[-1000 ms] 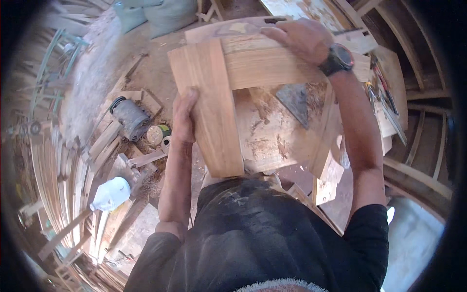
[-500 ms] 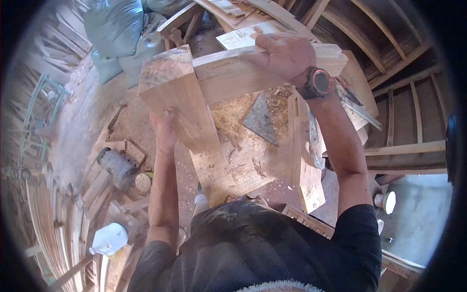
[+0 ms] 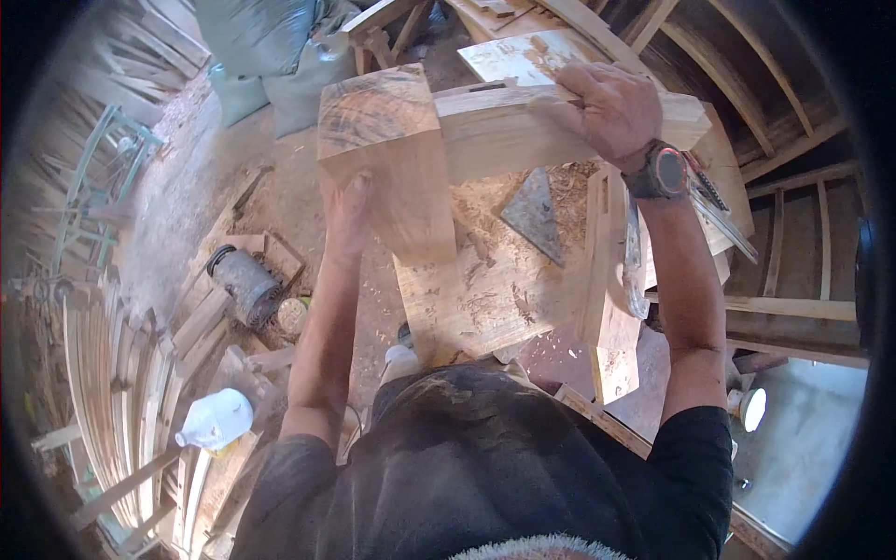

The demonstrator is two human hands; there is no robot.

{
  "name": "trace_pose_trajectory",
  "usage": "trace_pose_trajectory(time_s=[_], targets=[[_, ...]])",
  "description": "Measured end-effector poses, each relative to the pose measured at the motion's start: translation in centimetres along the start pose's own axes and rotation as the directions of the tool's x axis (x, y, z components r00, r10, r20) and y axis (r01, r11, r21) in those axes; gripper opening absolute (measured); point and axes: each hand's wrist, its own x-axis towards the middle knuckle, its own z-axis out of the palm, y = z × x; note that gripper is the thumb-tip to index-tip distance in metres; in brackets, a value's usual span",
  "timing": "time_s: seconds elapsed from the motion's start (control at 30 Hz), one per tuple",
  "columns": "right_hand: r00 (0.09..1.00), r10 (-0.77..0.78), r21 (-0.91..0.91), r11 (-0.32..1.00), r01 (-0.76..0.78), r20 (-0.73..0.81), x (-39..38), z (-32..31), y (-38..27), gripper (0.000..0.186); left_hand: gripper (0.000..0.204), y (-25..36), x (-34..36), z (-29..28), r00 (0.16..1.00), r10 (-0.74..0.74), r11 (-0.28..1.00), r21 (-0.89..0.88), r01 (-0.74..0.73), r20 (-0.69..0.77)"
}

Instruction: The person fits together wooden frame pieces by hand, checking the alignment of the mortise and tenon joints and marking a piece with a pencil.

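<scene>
Block [image 3: 408,201] is sitting in the grip of your left hand [image 3: 349,213], its side meeting the beam [image 3: 509,133] your right hand [image 3: 618,112] is clasping above the surface [image 3: 457,322]; uneven tilting could be twisting them apart.

Brown floor [image 3: 289,177], bright toward the left; wooden framework [image 3: 803,307] at right

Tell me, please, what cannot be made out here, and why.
In the head view:
Left hand: its fingers are hidden behind the wooden block.
Crosspiece: its left end is hidden by the block.
Right hand: its thumb is blurred.
Large bag: its top is cut off by the upper edge.
Watch: its display is too small to read.
</scene>
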Motion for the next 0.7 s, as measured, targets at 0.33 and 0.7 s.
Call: trace_pose_trajectory(time_s=[0.33, 0.7], targets=[[0.988, 0.062, -0.026, 0.998, -0.059, 0.139, -0.6, -0.9, -0.4, 0.042, 0.050, 14.2, 7.3, 3.1, 0.786, 0.067, 0.620, 0.592, -0.515, 0.614], [0.992, 0.116, -0.030, 0.993, -0.115, 0.047, -0.1, -0.9, -1.3, 0.044, 0.050, 16.2, 9.3, 8.5, 0.656, -0.204, 0.444, 0.666, -0.599, 0.726]])
